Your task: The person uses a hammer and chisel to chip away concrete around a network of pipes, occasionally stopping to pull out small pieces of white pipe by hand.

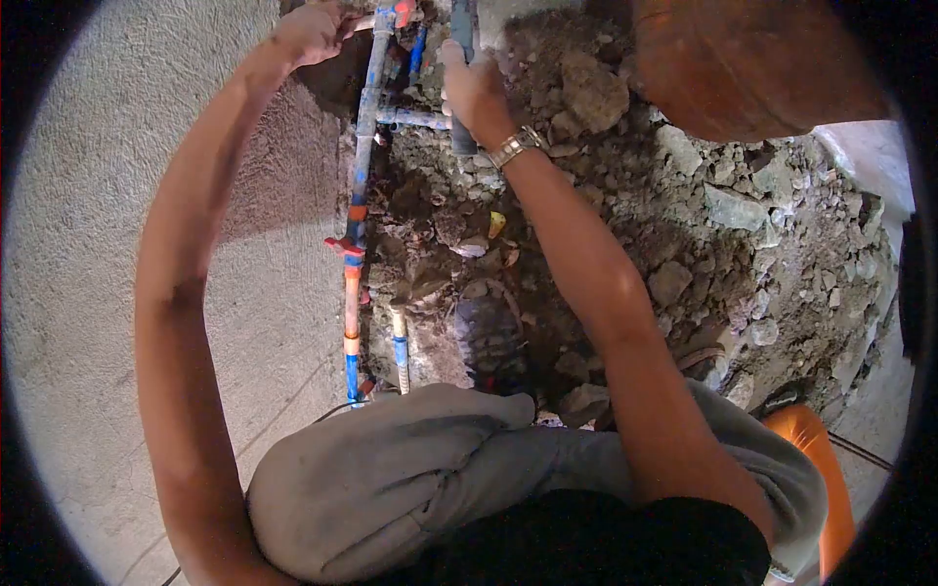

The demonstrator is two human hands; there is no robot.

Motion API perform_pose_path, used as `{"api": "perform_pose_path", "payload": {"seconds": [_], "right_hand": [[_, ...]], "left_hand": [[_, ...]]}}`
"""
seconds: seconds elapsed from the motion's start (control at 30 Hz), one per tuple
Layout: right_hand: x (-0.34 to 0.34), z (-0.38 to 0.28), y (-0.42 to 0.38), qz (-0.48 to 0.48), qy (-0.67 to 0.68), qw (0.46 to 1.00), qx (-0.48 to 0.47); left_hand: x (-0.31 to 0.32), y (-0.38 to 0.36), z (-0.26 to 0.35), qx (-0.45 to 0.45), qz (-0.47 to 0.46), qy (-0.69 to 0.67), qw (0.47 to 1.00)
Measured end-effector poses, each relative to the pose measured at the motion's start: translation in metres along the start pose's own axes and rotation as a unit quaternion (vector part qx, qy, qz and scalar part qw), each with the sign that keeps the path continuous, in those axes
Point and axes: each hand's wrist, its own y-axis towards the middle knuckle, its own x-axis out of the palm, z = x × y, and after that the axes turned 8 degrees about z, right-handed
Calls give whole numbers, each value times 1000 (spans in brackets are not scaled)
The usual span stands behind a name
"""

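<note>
My left hand (311, 35) is at the top left, fingers closed around a short pale pipe stub (362, 22) that joins the top of a long pipe line. My right hand (476, 90), with a metal watch on its wrist, is wrapped around a dark grey tube (464, 142) standing lengthwise in view. The long pipe (366, 127) runs beside the wall, patched with blue and orange. A red valve handle (343, 246) sits midway along it, and another red handle (403, 12) is at the top. A side pipe (415, 118) branches towards the grey tube.
Broken rubble and soil (586, 88) fill the trench and the right side. A rough grey concrete surface (117, 117) lies to the left. A capped short pipe (400, 347) rises near my knee. One large brown-orange rounded shape (762, 68) blocks the upper right.
</note>
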Motion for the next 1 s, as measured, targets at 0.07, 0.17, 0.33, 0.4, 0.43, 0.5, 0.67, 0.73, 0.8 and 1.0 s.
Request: {"api": "perform_pose_path", "payload": {"seconds": [0.07,0.17,0.33,0.4,0.43,0.5,0.67,0.73,0.8,1.0], "right_hand": [[-3,-4,1,-68,-54,995,44],[-33,-45,0,-140,-111,980,89],[-12,4,-5,-69,-98,990,-70],[-20,-10,-1,-140,-153,969,-137],[-21,-20,2,-129,-133,982,-37],[-17,-17,-1,-101,-77,992,13],[-20,-11,-3,-99,-123,986,-59],[-22,-19,-1,-132,-120,984,-20],[-12,-19,-9,-70,-99,993,-2],[-9,1,12,-175,-62,981,58]], "left_hand": [[1,-1,-4,103,70,64,990],[5,0,-6,50,59,81,994],[-5,-7,8,13,66,50,996],[-13,-2,14,-34,79,18,996],[-16,-2,18,-36,58,23,997],[-22,0,24,-39,35,25,998],[-28,-4,24,3,27,-50,998],[-25,-3,27,13,50,-38,998],[-23,-2,30,18,72,-27,997],[-29,4,30,-73,-42,4,996]]}}
